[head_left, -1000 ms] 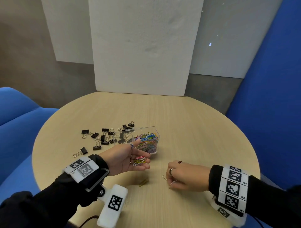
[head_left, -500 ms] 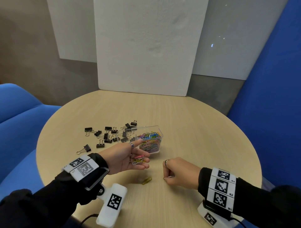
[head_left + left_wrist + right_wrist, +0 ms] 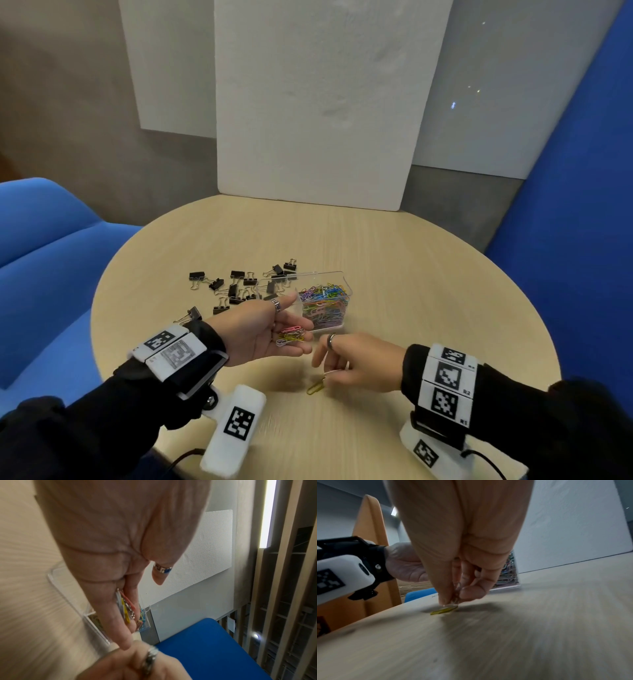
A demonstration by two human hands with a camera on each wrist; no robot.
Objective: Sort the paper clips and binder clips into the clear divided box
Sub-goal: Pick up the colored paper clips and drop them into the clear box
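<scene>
My left hand lies palm up just in front of the clear divided box, and several coloured paper clips rest on its fingers. The box's right compartment is full of coloured paper clips. My right hand pinches a thin silver paper clip, and its fingertips are down at a yellow paper clip that lies on the table. Black binder clips are scattered on the table left of the box.
The round wooden table has a white foam board standing at its far edge. One binder clip lies apart near my left wrist. Blue seating is on the left and a blue panel on the right.
My right hand picked a silver clip off the table and moved left to the yellow clip. My left hand stayed palm up with its clips.
</scene>
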